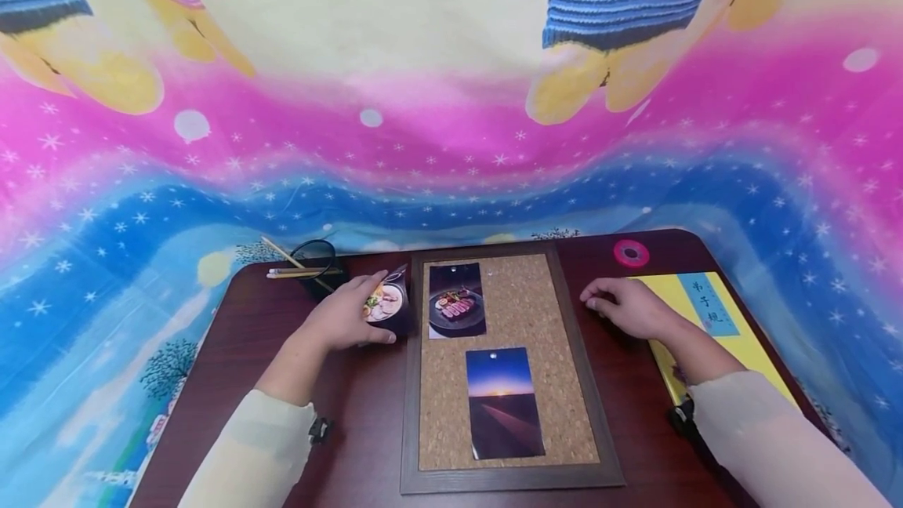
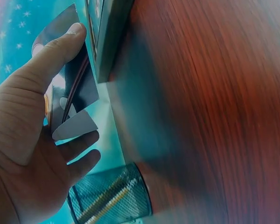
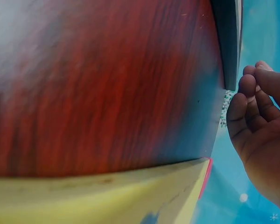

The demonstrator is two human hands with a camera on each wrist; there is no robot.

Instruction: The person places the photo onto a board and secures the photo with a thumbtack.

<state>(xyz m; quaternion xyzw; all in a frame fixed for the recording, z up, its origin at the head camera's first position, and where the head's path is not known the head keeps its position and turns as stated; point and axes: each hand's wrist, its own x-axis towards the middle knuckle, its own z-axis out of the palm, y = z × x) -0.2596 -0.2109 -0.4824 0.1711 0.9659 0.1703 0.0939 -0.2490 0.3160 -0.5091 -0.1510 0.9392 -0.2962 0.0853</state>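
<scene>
My left hand (image 1: 344,313) pinches a glossy photo print of a bowl of food (image 1: 386,302) at the left of the corkboard (image 1: 509,292). In the left wrist view the thumb lies across the bent print (image 2: 78,81), whose corner curls over the fingers. A photo of sliced meat on a dark plate (image 1: 457,302) is fixed at the board's upper left by a pin at its top. Lower down, a sunset photo (image 1: 504,406) is pinned likewise. My right hand (image 1: 631,308) hovers right of the board, fingers curled and thumb against the index fingertip; I cannot tell whether something small is between them.
A black mesh pen holder (image 1: 326,282) with pencils stands at the table's back left. A yellow book (image 1: 734,328) with a blue label lies under the right forearm. Behind it is a round pink object (image 1: 631,253). A patterned cloth (image 1: 437,139) hangs around the dark wooden table (image 1: 360,422).
</scene>
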